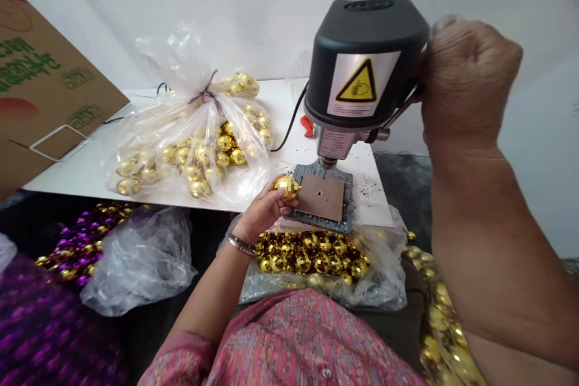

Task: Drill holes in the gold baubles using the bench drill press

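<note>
Left hand (271, 202): reaching in now, clamped with thumb and fingers on a shiny gold ball (286, 188), with bracelets (241, 245) round the wrist.
Gold ball: right there at the left edge of the brown board (332, 200), short of the dark hole (319, 193); touching the board or not, impossible to tell.
Right hand (468, 81): up high, clenched on the side of the drill press (362, 42), exact part gripped hidden behind the knuckles.
Drill press: standing over the brown board and its grey base (348, 193), chuck (329, 163) pointing down, yellow warning sign (359, 84) facing this way.
White table (292, 160): scattered with dark crumbs (371, 187) to the right, and carrying a tied clear bag (178, 117) of gold balls to the left.
Lap: covered by an open plastic bag (386, 280), crowded with more gold balls (312, 253).
Far left: a cardboard box (49, 96), tilted, above purple and gold balls (79, 238).
</note>
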Motion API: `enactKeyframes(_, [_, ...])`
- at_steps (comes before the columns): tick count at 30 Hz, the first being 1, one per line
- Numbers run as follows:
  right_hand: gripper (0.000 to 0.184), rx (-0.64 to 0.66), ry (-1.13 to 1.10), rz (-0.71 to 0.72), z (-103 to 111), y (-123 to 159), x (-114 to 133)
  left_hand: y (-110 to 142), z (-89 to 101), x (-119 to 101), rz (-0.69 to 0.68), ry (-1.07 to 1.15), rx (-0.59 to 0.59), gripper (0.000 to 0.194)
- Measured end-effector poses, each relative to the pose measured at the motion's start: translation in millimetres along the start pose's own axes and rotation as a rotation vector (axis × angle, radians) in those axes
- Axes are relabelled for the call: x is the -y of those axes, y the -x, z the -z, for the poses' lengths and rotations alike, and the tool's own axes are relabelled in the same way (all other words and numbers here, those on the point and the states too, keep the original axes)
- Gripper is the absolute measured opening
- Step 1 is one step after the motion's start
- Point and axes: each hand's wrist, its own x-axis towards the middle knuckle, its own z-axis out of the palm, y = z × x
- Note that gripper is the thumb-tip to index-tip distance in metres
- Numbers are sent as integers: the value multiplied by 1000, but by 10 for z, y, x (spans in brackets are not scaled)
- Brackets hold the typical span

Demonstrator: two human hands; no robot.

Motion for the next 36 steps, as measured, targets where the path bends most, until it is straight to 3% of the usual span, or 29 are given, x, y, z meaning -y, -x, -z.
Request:
enactKeyframes(3, [45, -10, 6, -42, -7, 28, 50, -33, -17, -15, -24, -176, -1, 80])
enactKeyframes(8, [52, -35, 43, -172, -22, 65, 191, -189, -122, -53, -79, -579, 55, 68])
enactKeyframes(14, [49, 31, 39, -230, 14, 75, 278, -422, -283, -75, -101, -802, 49, 55])
enactKeyframes(20, [50, 68, 33, -222, 37, 60, 284, -493, -376, -105, -128, -998, 1, 57])
enactKeyframes(29, [50, 79, 44, -211, 29, 59, 278, -564, -542, -128, -219, -1189, 77, 52])
enactKeyframes(34, [50, 68, 38, -191, 38, 105, 271, -595, -506, -64, -130, -1088, 65, 61])
enactKeyframes(36, [49, 44, -6, -93, 72, 210, 245, -582, -500, -56, -113, -1067, 43, 64])
